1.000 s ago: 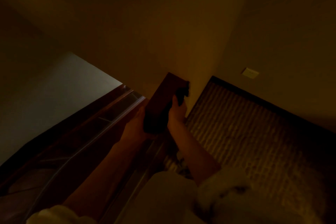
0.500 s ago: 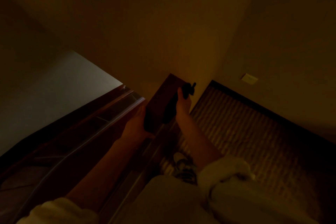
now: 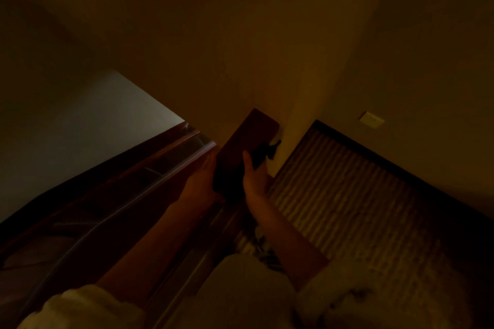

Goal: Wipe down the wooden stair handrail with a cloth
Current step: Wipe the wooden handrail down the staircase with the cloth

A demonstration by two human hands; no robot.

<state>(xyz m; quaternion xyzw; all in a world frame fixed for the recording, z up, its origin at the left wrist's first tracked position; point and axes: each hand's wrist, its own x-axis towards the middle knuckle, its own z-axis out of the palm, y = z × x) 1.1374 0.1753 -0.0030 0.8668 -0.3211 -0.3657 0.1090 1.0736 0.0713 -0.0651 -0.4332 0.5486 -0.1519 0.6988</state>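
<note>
Right of your grip lies a ribbed carpet [image 3: 361, 208] with a dark border; farther right, a pale wall plate [image 3: 371, 119]; left, a pale-edged panel [image 3: 160, 181]

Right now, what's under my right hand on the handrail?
A dark cloth, gripped by the right hand against the handrail; its corner pokes out beyond the hand. The wood beneath the cloth and palm is covered.

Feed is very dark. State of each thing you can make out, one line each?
handrail: fixed, far end at the wall, a hand on each side.
cloth: dark, bunched, against the handrail's right edge.
right hand: grips the cloth.
left hand: touches the handrail's left side; grip too dark to tell.
</note>
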